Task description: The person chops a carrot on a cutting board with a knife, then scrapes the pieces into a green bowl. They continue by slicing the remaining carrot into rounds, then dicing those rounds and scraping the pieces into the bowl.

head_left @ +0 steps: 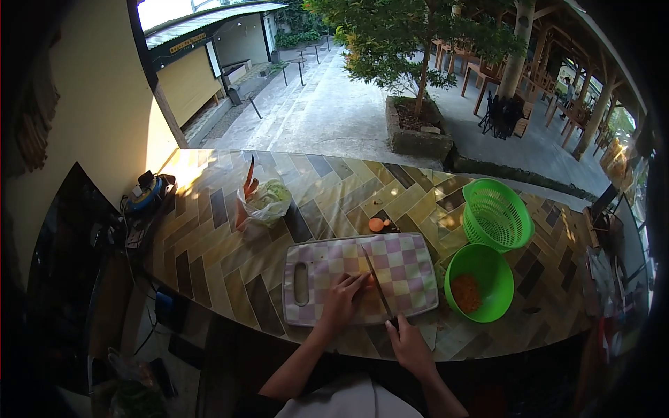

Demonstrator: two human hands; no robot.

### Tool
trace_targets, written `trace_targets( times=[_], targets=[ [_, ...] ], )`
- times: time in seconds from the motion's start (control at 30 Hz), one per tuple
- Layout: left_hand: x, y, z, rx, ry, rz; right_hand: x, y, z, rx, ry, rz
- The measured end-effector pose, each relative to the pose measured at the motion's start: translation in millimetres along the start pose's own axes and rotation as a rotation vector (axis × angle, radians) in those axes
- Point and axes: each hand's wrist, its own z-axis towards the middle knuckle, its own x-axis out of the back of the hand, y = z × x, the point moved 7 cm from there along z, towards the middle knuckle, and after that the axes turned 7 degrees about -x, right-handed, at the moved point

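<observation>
A checkered pink-and-white cutting board (pixel 327 258) lies on the table in front of me. My left hand (pixel 341 298) presses on it, fingers bent over a piece of carrot (pixel 370 281) that they mostly hide. My right hand (pixel 410 346) grips the dark handle of a knife (pixel 380 289). The long blade points away from me across the board, right beside my left fingertips and the carrot. Orange carrot ends (pixel 377 224) rest just beyond the board's far edge. To the right, a green bowl (pixel 498 279) holds a heap of finely cut orange pieces.
A green colander (pixel 496 209) stands tilted behind the bowl. At the far left of the board are a plastic bag with a pale green vegetable (pixel 270 198) and whole carrots (pixel 249 187). Cables and a blue-and-black device (pixel 148 191) sit by the left wall.
</observation>
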Motion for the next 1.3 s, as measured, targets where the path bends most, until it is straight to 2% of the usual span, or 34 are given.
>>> trace_targets(
  times=[0.67,1.03,1.17,1.3],
  targets=[
    [1,0,-1,-0.002,0.007,0.015,-1,-6,22,-0.034,-0.101,-0.063],
    [-1,-2,-4,-0.052,0.007,0.038,-18,-5,57,-0.013,-0.060,-0.058],
    [-4,-1,-5,0.006,0.017,0.033,-18,-2,48,0.043,-0.022,-0.050],
    [-1,3,-3,-0.005,0.032,0.035,-12,9,28,-0.039,-0.102,-0.060]
  ],
)
